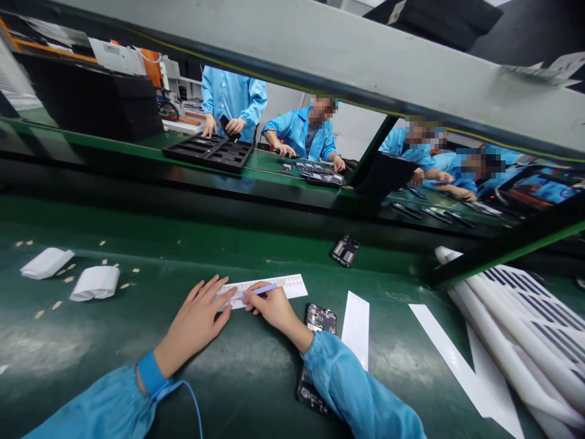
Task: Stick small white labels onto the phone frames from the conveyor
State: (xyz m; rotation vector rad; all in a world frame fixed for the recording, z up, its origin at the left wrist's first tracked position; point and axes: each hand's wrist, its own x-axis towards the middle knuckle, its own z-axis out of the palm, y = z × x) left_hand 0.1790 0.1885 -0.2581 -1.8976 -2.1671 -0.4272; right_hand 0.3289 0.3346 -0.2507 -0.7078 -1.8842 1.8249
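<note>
My left hand (200,318) lies flat with fingers spread, its fingertips on the left end of a white paper strip (292,285) with printed marks. A blue wrist strap (152,373) with a cord circles that wrist. In my right hand (273,308) is a slim lilac pen (269,288), pinched with its tip down at the strip. What the tip touches is too small to tell. Beneath my right forearm lies an opened phone (322,317), its middle hidden by the sleeve. Just right of it is a blank-looking white paper strip (356,326).
Another opened phone (346,250) lies farther back. Two white wrapped bundles (95,283) and small tan scraps sit at left. White sheets and rolls (512,341) fill the right. Across the bench, co-workers handle phones and a black tray (210,155). A grey beam (292,49) crosses above.
</note>
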